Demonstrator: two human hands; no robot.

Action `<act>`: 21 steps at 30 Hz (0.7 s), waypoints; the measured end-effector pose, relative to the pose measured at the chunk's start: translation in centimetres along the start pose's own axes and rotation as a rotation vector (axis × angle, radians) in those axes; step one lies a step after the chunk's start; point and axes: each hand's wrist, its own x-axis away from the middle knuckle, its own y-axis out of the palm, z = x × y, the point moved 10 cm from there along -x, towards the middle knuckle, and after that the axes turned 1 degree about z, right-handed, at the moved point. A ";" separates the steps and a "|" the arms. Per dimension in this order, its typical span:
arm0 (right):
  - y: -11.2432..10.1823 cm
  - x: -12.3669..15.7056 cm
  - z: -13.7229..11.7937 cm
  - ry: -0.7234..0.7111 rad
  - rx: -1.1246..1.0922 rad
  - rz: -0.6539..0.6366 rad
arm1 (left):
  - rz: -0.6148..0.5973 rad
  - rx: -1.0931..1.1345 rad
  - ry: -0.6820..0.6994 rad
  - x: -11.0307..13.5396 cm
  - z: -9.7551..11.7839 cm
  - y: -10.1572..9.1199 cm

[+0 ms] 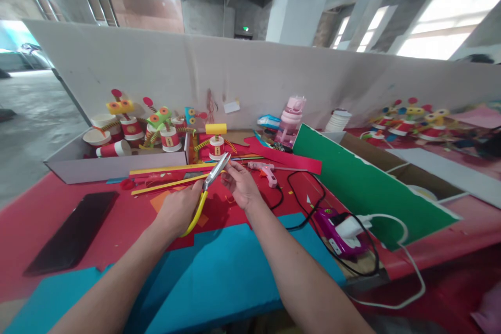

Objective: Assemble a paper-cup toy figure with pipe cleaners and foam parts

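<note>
Seemingly scissors (209, 185) between both hands' fingers (230, 171).

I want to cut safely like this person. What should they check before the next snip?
1. Left hand grips the yellow-handled scissors: ok.
2. Blades pointing away from the body: ok.
3. Right hand fingers away from the blades: not ok, fingertips sit right at the tips.
4. Piece being cut seen between the blades: cannot tell.
5. Glue gun away from both hands: ok.
</note>
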 end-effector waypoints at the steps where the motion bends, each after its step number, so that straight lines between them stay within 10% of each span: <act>1: 0.0 0.0 0.0 0.002 -0.003 -0.002 | 0.000 0.005 0.000 0.0 0.0 0.0; 21: 0.1 -0.1 0.2 0.011 0.004 -0.028 | 0.001 -0.002 -0.002 0.2 0.0 -0.4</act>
